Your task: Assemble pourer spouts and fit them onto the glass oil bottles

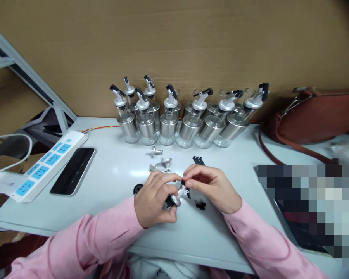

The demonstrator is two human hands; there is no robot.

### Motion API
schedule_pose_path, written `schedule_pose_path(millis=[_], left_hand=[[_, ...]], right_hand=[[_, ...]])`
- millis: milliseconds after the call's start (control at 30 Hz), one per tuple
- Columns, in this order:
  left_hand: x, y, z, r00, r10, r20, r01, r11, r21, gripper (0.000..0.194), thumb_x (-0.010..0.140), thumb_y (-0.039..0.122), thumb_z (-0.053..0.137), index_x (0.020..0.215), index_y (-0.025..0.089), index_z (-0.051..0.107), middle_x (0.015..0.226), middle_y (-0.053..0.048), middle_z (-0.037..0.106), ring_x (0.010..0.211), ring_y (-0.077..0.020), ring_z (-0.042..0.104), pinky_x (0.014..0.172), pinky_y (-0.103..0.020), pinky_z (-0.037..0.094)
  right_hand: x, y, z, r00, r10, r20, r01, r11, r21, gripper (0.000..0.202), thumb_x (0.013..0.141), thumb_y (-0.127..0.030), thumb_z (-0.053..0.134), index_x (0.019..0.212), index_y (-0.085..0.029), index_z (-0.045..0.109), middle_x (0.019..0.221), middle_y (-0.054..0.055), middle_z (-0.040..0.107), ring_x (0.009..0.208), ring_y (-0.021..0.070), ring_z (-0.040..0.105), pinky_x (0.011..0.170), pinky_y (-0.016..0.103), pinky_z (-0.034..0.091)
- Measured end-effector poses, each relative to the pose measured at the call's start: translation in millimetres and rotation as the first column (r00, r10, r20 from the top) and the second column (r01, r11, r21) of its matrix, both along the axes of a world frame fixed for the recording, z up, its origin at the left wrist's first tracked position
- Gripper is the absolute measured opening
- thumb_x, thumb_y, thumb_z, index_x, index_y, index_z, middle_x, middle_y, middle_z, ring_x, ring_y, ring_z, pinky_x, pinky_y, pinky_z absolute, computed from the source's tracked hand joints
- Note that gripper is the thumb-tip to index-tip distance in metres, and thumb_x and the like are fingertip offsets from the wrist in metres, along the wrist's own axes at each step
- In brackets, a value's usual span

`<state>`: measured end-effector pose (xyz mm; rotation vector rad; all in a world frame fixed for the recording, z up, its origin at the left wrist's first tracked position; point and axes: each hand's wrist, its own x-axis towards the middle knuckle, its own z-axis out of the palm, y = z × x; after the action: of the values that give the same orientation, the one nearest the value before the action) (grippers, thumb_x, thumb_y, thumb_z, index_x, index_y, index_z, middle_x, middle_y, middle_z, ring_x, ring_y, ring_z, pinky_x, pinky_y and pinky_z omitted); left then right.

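Note:
Above the front of the table, my left hand (158, 197) grips a silver pour spout (176, 199) by its black stopper end, tilted with the nozzle up and to the right. My right hand (211, 186) pinches a small black piece at the nozzle's tip; a black flap hangs beside the nozzle. Just behind my right hand lie several black flip caps (198, 159). Small black parts (201, 205) rest under it. Loose silver spouts (162, 164) lie behind my left hand, and a black round part (138, 188) shows at its left edge.
Several glass-and-steel oil bottles (168, 130) with pour spouts stand along the cardboard wall. At left are a phone (73, 171) and a power strip (43, 166). A brown handbag (317, 116) sits at back right, with a blurred-out dark flat object (293, 209) in front.

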<state>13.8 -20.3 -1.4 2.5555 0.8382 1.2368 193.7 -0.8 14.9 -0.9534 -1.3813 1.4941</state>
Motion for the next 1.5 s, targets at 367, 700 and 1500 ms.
schedule_pose_path(millis=[367,700,1500], left_hand=[[0.2,0.8,-4.1,0.997,-0.082,0.001,0.082,0.996,-0.029,0.027,0.063,0.008,0.044,0.088,0.019,0.041,0.11,-0.011,0.057,0.101,-0.0218,0.053,0.079,-0.035,0.044],[-1.2,0.1,5.7,0.992,-0.064,0.108,0.07,0.996,-0.055,0.019,0.066,0.015,0.044,0.084,0.02,0.039,0.105,-0.009,0.062,0.086,-0.0183,0.057,0.074,-0.033,0.039],[-3.9,-0.7,5.6,0.99,-0.069,0.126,0.081,0.993,-0.088,0.016,0.067,0.02,0.044,0.082,0.019,0.039,0.103,-0.007,0.064,0.076,-0.0165,0.055,0.069,-0.033,0.034]], right_hand=[[-1.2,-0.2,1.0,1.0,-0.027,0.007,0.027,0.997,-0.075,0.027,0.056,-0.031,0.08,0.064,-0.018,0.058,0.062,-0.002,0.061,0.055,0.0101,0.055,0.052,0.023,0.046],[1.7,0.6,-7.3,0.936,0.192,-0.296,-0.27,0.93,-0.251,0.027,0.067,-0.029,0.075,0.089,-0.018,0.063,0.073,-0.001,0.065,0.063,0.0087,0.061,0.062,0.022,0.048],[-4.7,-8.1,-1.9,0.931,0.213,-0.296,-0.275,0.944,-0.185,0.048,0.058,-0.02,0.08,0.081,-0.023,0.037,0.068,-0.006,0.064,0.051,0.0058,0.031,0.049,0.017,0.029]])
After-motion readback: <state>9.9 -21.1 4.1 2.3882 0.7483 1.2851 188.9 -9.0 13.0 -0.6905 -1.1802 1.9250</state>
